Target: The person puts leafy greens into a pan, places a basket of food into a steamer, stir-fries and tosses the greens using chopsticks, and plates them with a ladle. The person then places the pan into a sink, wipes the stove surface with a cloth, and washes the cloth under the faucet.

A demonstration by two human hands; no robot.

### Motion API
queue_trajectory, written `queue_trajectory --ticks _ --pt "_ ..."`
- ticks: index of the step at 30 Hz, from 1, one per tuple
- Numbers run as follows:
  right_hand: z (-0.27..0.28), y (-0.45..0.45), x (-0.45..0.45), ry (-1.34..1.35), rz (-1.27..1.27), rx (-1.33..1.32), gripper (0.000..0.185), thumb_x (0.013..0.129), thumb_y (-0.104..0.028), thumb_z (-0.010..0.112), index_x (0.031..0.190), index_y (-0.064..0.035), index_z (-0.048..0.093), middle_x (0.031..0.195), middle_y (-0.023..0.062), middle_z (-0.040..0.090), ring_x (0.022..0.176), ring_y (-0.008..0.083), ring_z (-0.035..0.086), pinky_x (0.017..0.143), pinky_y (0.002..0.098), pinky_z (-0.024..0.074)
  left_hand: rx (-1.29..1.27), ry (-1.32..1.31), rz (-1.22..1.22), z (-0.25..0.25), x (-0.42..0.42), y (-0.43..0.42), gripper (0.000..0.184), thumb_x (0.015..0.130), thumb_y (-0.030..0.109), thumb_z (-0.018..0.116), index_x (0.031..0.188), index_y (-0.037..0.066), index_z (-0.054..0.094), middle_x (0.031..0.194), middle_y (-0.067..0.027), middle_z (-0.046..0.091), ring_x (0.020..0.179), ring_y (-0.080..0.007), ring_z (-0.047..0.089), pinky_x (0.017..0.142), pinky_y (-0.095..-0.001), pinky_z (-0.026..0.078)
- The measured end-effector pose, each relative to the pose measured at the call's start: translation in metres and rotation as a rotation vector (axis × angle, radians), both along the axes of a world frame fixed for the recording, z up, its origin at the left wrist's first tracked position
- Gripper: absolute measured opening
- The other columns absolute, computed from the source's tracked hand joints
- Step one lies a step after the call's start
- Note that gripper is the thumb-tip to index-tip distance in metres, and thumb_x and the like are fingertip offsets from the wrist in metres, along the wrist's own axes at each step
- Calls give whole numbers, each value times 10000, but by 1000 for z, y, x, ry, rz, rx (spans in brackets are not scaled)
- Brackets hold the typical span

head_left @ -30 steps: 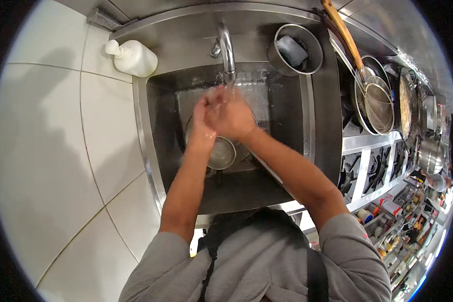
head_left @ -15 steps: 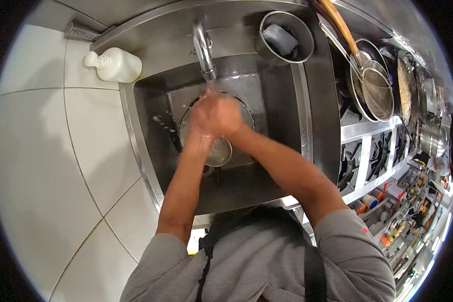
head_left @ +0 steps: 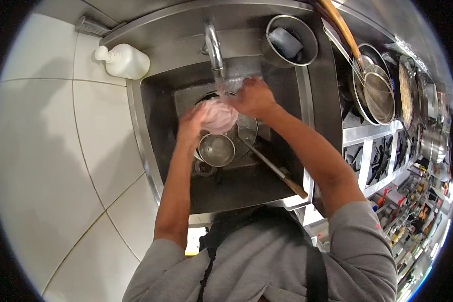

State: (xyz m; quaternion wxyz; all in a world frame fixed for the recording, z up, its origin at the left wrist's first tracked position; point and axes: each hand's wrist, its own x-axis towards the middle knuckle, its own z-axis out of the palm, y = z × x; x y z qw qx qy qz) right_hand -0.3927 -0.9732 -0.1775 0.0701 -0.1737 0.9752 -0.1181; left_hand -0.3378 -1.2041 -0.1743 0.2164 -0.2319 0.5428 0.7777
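Note:
My left hand is closed on a pale pink, soft wad that looks like a wet cloth. The cloth spreads under the stream from the faucet. My right hand is beside the water, fingers apart, its thumb near the cloth's edge; whether they touch is unclear. Below the cloth sits a small round metal bowl, in front of a wider round pan partly hidden by my hands. A long utensil with a wooden handle end leans from the pan toward the front right of the sink.
A white pump bottle stands at the back left. A metal pot with a grey sponge-like pad is at the back right. Strainers and pans rest on the stove at right. White tiles cover the left side.
My hands have come apart from a tight clasp under the faucet. The pink cloth now shows, loosened, in my left hand. My right hand has moved right, and the wooden-handled utensil has come into sight.

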Motion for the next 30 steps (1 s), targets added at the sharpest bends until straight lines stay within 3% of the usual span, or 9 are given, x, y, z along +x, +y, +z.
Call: queue_trajectory --ticks 2,3,7,15,17,19,24,29,30 --pt "10 23 13 -19 136 145 477 881 -470 608 908 -15 749 930 211 693 1046 403 633 877 451 540 -658 375 41 -74 18 -62 426 942 279 727 1195 -55 654 1159 -92 665 1030 -195 659 933 -349 523" --pt "9 34 15 -38 138 156 447 877 -443 626 917 -16 750 933 201 699 1025 397 642 872 457 541 -494 195 152 -29 20 -62 336 948 256 727 1096 -45 703 1240 -117 608 1073 -197 630 916 -343 516" --pt "37 56 15 -147 9 -75 285 847 -295 695 949 -35 753 917 157 718 912 320 685 831 450 549 -896 500 73 -5 31 -93 286 964 205 706 1049 -68 697 1221 -116 610 996 -212 635 896 -332 490" --pt "103 3 -29 -174 -304 -968 236 827 -86 745 1049 -24 694 865 53 675 801 113 632 680 282 527 621 -62 485 68 -36 -3 476 1027 520 501 1131 72 624 1053 -96 679 1033 -275 650 941 -498 499" --pt "165 -59 3 -372 -304 -576 243 829 -213 759 925 -12 664 877 168 704 796 273 710 718 372 560 695 9 389 67 -45 35 476 1036 520 477 1129 77 624 1097 -103 674 1066 -268 640 940 -484 510" --pt "93 -90 45 170 239 -717 291 789 -297 790 839 -32 682 858 176 714 766 370 691 713 431 558 999 14 101 -6 -59 27 439 1025 543 490 1189 151 604 1177 -71 659 1106 -274 615 976 -427 495" --pt "57 -67 14 71 -255 -466 246 833 -326 741 785 -85 737 864 129 735 744 316 706 671 427 563 610 -165 136 -5 -17 59 384 1012 439 521 1147 97 631 1134 -116 676 1040 -275 659 926 -443 552" --pt "62 -73 27 231 -84 -506 273 842 -340 704 818 -71 738 944 177 720 812 346 692 707 432 553 951 420 49 -64 -31 71 418 1012 477 534 1209 116 608 1146 -79 668 1036 -245 658 897 -456 551" --pt "59 -66 18 274 -128 -516 324 859 -396 691 813 -79 742 952 185 711 845 360 679 727 438 545 961 152 27 -16 -38 69 407 1005 476 540 1184 120 621 1152 -84 673 1066 -252 655 931 -460 541"
